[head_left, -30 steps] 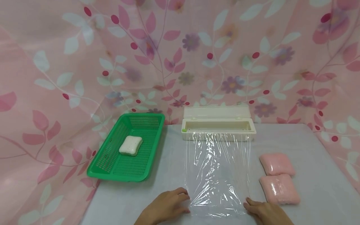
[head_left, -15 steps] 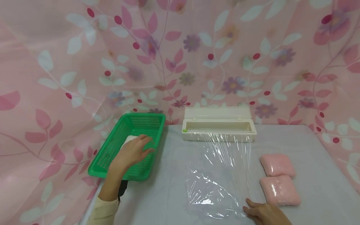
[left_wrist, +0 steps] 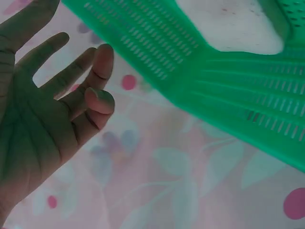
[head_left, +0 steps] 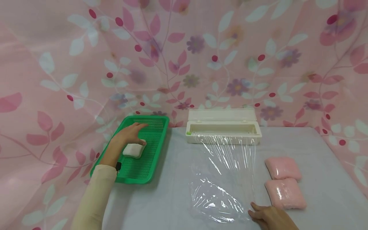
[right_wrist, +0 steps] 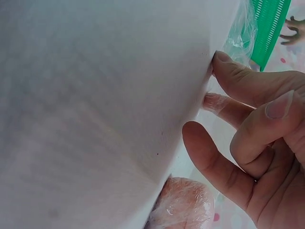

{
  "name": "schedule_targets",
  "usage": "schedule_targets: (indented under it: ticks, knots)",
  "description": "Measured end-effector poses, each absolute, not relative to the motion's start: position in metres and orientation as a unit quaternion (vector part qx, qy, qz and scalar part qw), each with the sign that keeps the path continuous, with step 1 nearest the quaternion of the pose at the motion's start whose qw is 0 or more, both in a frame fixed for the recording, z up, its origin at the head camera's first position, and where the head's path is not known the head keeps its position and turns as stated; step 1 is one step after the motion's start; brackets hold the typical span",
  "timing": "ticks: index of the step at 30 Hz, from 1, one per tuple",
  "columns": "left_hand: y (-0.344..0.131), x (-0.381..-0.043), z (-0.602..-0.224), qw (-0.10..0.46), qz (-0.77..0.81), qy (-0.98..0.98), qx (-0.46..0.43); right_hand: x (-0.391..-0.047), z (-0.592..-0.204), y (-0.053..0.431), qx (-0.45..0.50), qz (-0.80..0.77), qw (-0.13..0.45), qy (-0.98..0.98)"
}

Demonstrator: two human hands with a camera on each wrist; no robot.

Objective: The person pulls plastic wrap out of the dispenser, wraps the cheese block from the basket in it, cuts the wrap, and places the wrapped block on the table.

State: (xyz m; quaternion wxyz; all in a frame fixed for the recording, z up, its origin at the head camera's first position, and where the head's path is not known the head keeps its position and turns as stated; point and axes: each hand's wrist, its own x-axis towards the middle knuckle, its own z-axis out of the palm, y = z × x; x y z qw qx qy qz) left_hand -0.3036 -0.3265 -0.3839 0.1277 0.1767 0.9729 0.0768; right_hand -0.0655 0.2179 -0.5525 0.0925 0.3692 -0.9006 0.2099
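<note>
The left hand [head_left: 129,135] reaches into the green basket [head_left: 156,127], fingers spread over the white block [head_left: 134,149] lying there. The right hand [head_left: 268,217] rests fingertips on the cling film [head_left: 224,179], pinning its corner to the worktop [head_left: 161,204].

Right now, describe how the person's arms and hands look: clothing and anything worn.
The left arm wears a long cream sleeve that ends at the wrist, where a small dark strap or device sits. The left hand is bare: no glove, no ring visible. The right hand is bare too, with short plain nails; its wrist and sleeve are out of view.
</note>
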Motion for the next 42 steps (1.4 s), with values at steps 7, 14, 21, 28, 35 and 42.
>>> schedule_targets:
  ticks: [7,14,21,28,35,42]
  knots:
    - [-0.343,-0.32,-0.405,0.243,0.059,0.966,0.068,-0.066,-0.552,0.218,0.366,0.216,0.081,-0.902]
    - [-0.354,-0.32,-0.434,0.283,0.024,0.958,0.031,-0.067,-0.554,0.219,0.38,0.221,0.095,-0.893]
    - [-0.359,-0.317,-0.452,0.256,0.021,0.965,0.06,-0.067,-0.555,0.219,0.386,0.224,0.1,-0.889]
    - [-0.36,-0.321,-0.448,0.241,0.035,0.966,0.08,-0.066,-0.552,0.216,0.368,0.224,0.098,-0.897]
    - [-0.354,-0.316,-0.435,0.217,0.043,0.972,0.079,-0.066,-0.553,0.217,0.373,0.225,0.103,-0.894]
    - [-0.337,-0.302,-0.402,0.138,0.005,0.985,0.106,-0.066,-0.551,0.215,0.364,0.229,0.084,-0.899]
